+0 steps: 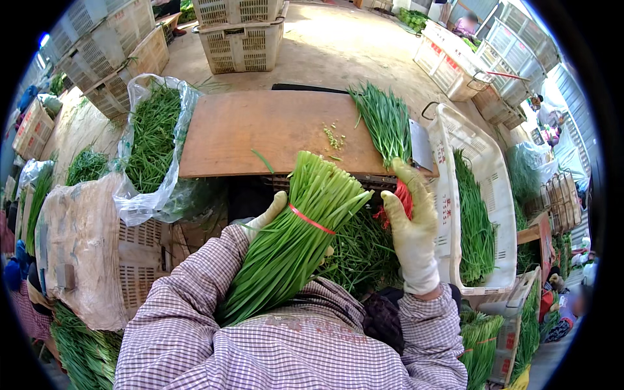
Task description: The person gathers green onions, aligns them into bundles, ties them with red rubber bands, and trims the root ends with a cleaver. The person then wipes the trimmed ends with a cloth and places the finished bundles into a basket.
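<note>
My left hand [267, 214], in a pale work glove, holds a thick bundle of green garlic chives [292, 243] against my body, cut ends up. A red band [311, 219] runs around the bundle. My right hand [414, 219], in a glove with yellowish fingers, is raised right of the bundle with thumb and fingers apart. Just behind it hangs a bunch of red bands [403, 197]. A smaller heap of loose chives [385, 122] lies at the right end of the wooden board [263, 126], beside a flat metal blade [420, 144].
A white plastic crate [443, 195] with chives stands at the right. A clear plastic bag [183, 105] of green trimmings stands left of the board, above a cloth-covered crate [83, 243]. Loose greens [363, 248] lie below the board. Stacked crates [239, 46] stand beyond; other people sit farther off.
</note>
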`<state>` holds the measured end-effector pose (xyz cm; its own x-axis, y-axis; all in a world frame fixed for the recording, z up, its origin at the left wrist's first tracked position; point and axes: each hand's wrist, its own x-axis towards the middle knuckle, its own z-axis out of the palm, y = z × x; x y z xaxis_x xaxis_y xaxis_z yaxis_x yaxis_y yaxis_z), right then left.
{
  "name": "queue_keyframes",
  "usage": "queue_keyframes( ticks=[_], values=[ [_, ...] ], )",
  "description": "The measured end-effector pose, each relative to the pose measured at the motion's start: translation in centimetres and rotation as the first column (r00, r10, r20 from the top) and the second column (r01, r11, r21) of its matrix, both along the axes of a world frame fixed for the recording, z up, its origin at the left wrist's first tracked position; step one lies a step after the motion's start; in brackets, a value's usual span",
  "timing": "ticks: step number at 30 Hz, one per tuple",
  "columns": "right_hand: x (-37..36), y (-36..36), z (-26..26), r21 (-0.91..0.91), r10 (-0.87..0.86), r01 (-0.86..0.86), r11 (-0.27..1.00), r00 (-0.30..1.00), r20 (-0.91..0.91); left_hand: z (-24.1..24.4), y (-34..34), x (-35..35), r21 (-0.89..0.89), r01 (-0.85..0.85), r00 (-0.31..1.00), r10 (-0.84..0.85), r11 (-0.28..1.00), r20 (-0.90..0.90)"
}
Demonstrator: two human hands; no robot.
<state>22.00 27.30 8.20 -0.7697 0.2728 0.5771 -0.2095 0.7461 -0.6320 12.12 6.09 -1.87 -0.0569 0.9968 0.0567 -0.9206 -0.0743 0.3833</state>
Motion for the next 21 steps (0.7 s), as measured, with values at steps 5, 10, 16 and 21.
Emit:
queue_keyframes(
  ticks=[5, 10, 16, 21],
  values=[
    [-1.4, -2.2, 0.0, 0.463, 0.098, -0.115, 0.879, 0.993, 0.062, -0.5, 0.6, -0.4, -0.020, 0.125, 0.992, -0.125, 0.992, 0.028],
    [-1.5, -2.3, -0.1, 0.536, 0.192, -0.186, 0.824, 0.980, 0.045, -0.3, 1.2, -0.3, -0.040, 0.130, 0.991, -0.129, 0.991, 0.021],
    [-1.1, -2.2, 0.1, -0.401, 0.409, -0.299, 0.866, 0.885, 0.222, -0.2, 1.3, 0.1, -0.090, 0.120, 0.993, -0.120, 0.989, 0.012],
    [-0.3, -2.5, -0.4, -0.488, 0.389, -0.225, 0.843, 0.883, 0.264, -0.3, 1.3, 0.0, -0.124, 0.111, 0.994, -0.111, 0.986, 0.010]
  ],
)
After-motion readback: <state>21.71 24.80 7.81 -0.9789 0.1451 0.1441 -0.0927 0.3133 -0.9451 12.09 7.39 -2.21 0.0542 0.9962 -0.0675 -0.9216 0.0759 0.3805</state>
